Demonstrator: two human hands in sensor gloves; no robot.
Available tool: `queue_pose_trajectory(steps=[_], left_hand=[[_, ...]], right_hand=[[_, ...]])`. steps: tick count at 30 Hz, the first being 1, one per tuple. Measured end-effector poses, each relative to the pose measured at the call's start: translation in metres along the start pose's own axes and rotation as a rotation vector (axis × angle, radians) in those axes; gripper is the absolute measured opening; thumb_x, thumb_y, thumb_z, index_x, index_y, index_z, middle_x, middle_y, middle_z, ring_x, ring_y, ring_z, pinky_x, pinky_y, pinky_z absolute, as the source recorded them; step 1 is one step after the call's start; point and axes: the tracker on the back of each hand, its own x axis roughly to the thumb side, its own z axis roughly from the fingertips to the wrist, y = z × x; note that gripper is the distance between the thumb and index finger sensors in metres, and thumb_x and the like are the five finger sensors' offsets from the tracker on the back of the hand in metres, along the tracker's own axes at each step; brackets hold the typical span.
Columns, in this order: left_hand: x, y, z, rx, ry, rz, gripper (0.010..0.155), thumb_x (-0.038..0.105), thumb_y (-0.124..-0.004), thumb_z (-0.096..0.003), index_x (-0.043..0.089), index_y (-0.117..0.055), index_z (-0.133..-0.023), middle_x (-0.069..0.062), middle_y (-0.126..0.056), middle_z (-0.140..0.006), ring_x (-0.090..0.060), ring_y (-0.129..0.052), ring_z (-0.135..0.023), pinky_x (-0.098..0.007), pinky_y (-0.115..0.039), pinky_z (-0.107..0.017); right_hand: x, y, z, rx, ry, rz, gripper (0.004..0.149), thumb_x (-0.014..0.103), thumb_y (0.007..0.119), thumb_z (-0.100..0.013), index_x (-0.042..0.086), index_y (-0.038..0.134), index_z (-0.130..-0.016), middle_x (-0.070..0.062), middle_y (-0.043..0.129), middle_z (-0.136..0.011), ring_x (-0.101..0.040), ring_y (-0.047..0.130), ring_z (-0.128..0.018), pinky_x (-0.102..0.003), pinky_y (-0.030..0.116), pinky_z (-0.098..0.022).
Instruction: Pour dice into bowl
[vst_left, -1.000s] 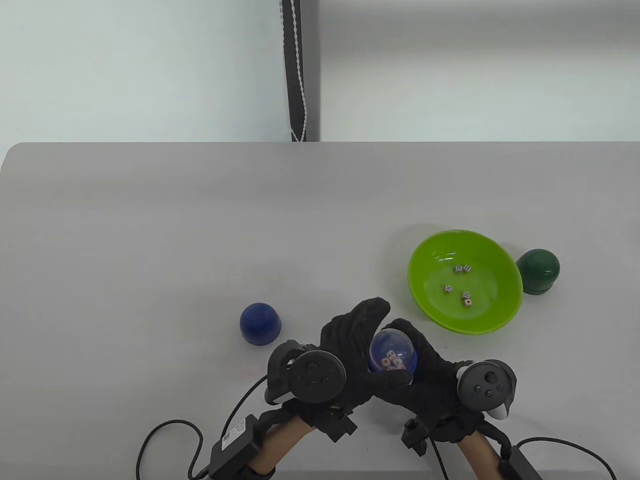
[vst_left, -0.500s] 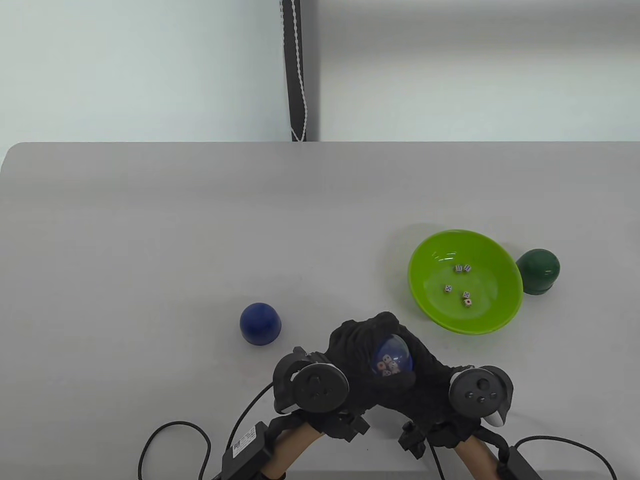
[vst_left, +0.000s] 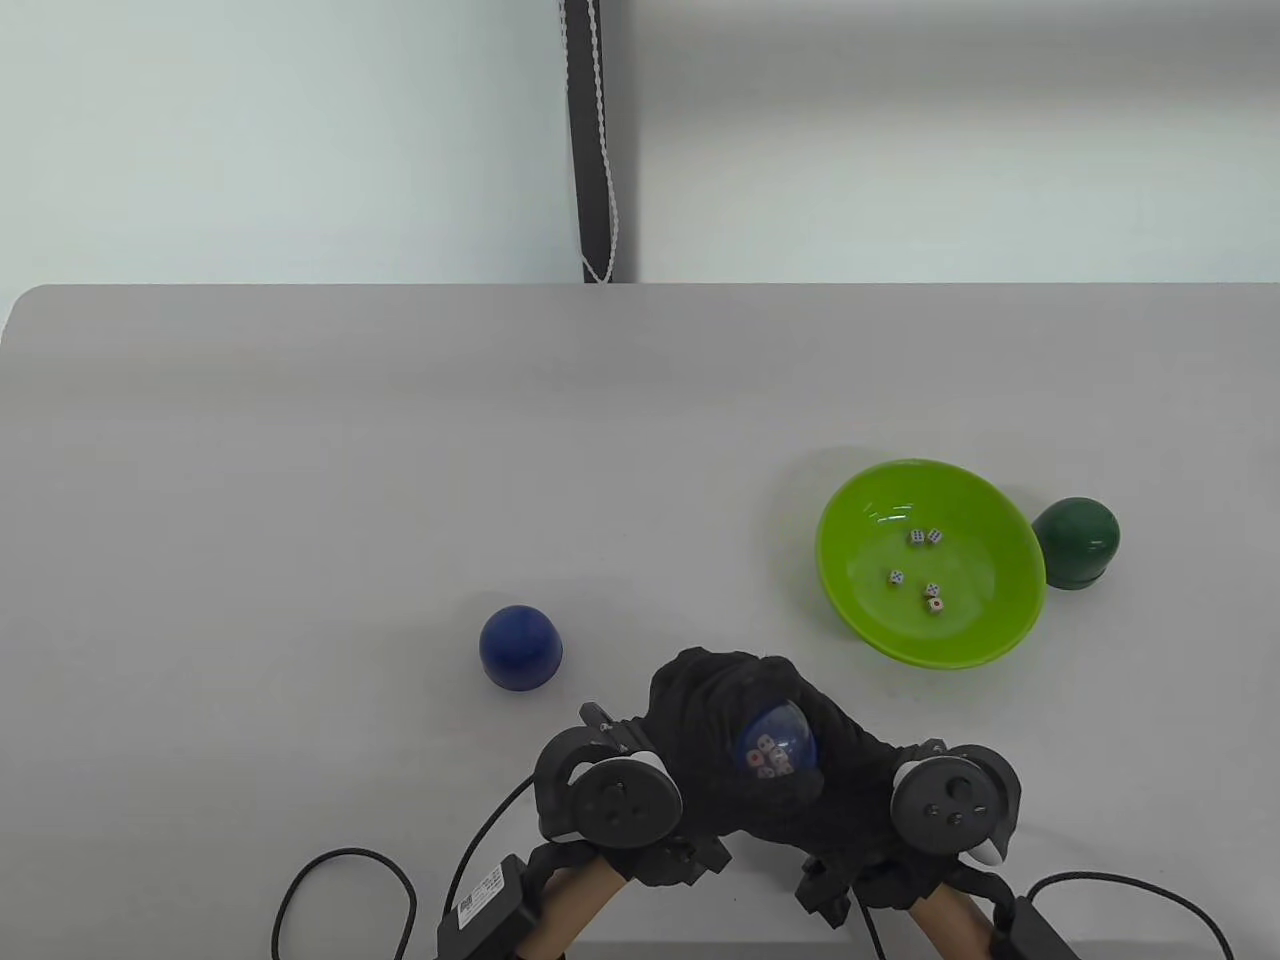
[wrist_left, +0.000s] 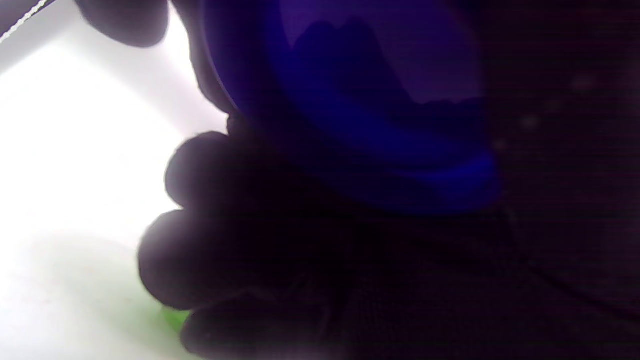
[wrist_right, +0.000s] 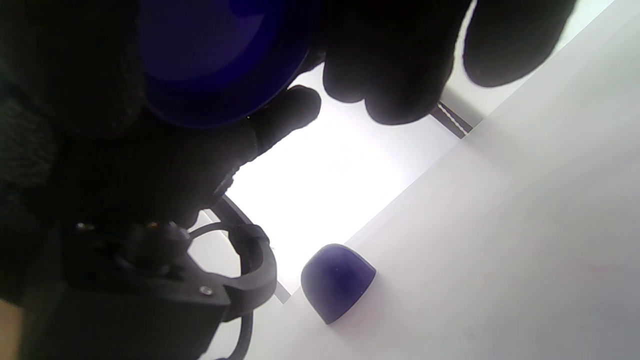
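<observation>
A blue dice cup under a clear dome (vst_left: 778, 750), with several dice (vst_left: 772, 757) inside, is held above the table's near edge. My left hand (vst_left: 705, 705) and right hand (vst_left: 835, 725) both curl round it and cover most of it. Its blue body (wrist_left: 380, 130) fills the left wrist view between dark fingers (wrist_left: 200, 165). Its blue base (wrist_right: 215, 65) shows in the right wrist view. The lime green bowl (vst_left: 975, 490) stands to the far right of the hands, apart from them, with several dice (vst_left: 931, 592) in it.
A blue dome-shaped cover (vst_left: 520, 647) stands left of the hands, and the same blue cover (wrist_right: 337, 282) shows in the right wrist view. A dark green dome cover (vst_left: 1077, 545) touches the bowl's right side. Cables (vst_left: 340, 900) trail off the near edge.
The left fingers, raised a second ago, have folded over the clear dome. Both hands closed tighter round the dice cup and drew slightly toward the near edge.
</observation>
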Motion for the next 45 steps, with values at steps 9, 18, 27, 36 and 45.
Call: queue_pose_trajectory(steps=[9, 18, 27, 36, 45], left_hand=[[-0.003, 0.002, 0.0, -0.049, -0.033, 0.036, 0.086, 0.064, -0.089, -0.0426, 0.009, -0.066, -0.105, -0.013, -0.09, -0.094, -0.045, -0.077, -0.09, -0.08, -0.05, -0.061], [-0.001, 0.005, 0.001, -0.003, -0.007, 0.174, 0.087, 0.063, -0.088, -0.0436, 0.01, -0.061, -0.108, -0.015, -0.086, -0.098, -0.048, -0.074, -0.093, -0.082, -0.044, -0.061], [-0.03, 0.037, 0.01, 0.2, 0.109, -0.095, 0.087, 0.063, -0.083, -0.0451, 0.008, -0.058, -0.108, -0.017, -0.085, -0.098, -0.049, -0.075, -0.091, -0.082, -0.044, -0.06], [-0.067, -0.001, 0.01, -0.196, 0.268, -0.326, 0.087, 0.061, -0.081, -0.0477, 0.007, -0.054, -0.11, -0.02, -0.081, -0.101, -0.052, -0.072, -0.093, -0.083, -0.04, -0.061], [-0.058, -0.036, 0.006, -0.471, 0.264, -0.575, 0.087, 0.06, -0.078, -0.0488, 0.008, -0.051, -0.112, -0.021, -0.075, -0.107, -0.051, -0.07, -0.096, -0.081, -0.04, -0.063]], right_hand=[[-0.001, 0.002, -0.002, 0.074, -0.025, -0.061, 0.112, 0.067, 0.093, -0.033, -0.004, 0.048, -0.107, -0.025, 0.078, -0.098, -0.043, 0.09, -0.081, -0.067, 0.072, -0.055], [-0.003, 0.003, -0.006, 0.158, -0.032, -0.115, 0.111, 0.067, 0.093, -0.034, -0.002, 0.046, -0.108, -0.024, 0.076, -0.1, -0.044, 0.088, -0.083, -0.067, 0.071, -0.056], [-0.012, -0.014, -0.004, 0.069, 0.01, -0.092, 0.111, 0.067, 0.092, -0.035, -0.003, 0.046, -0.108, -0.025, 0.076, -0.1, -0.045, 0.088, -0.082, -0.066, 0.071, -0.055], [-0.018, -0.03, -0.001, 0.0, 0.041, -0.106, 0.111, 0.067, 0.092, -0.036, -0.002, 0.045, -0.109, -0.025, 0.075, -0.1, -0.045, 0.087, -0.083, -0.066, 0.071, -0.056], [-0.017, -0.031, -0.001, 0.0, 0.04, -0.093, 0.111, 0.067, 0.092, -0.036, -0.002, 0.045, -0.109, -0.025, 0.075, -0.101, -0.045, 0.087, -0.083, -0.066, 0.071, -0.056]])
